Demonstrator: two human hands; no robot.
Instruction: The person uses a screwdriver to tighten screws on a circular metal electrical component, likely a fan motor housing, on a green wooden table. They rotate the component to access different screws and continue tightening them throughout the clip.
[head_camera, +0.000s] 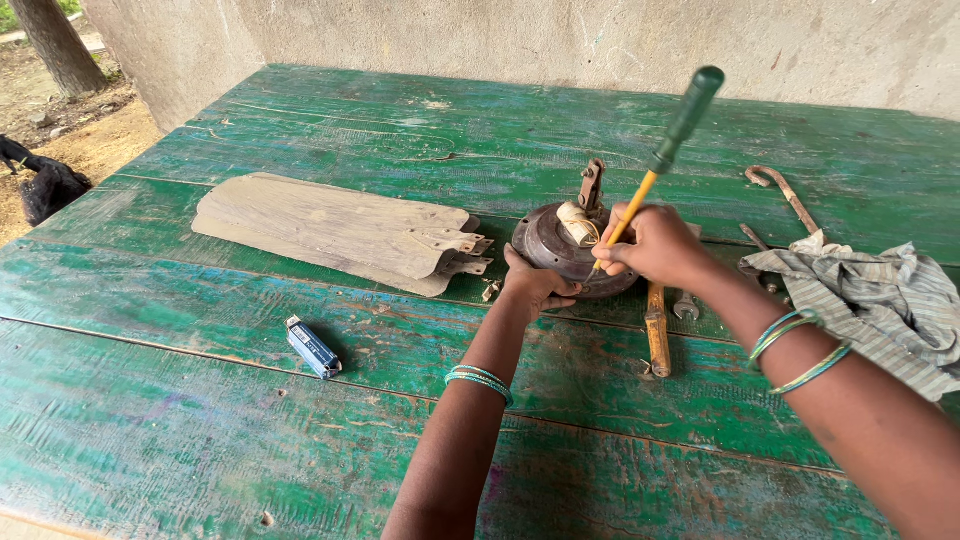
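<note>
Fan motor (565, 250) steadied by left hand (535, 287); right hand (655, 245) clamped around screwdriver (672, 140) tip at motor top. Blades (335, 230) already off, stacked left of motor; housing unopened.

On the table (300, 460), the blades (340, 232) lie left of the motor housing (560, 245); the cloth (880, 295) lies right.

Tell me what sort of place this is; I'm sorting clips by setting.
Probably an outdoor repair bench: a worn green table by a rough wall, bare ground, a fan motor, stacked blades.
</note>
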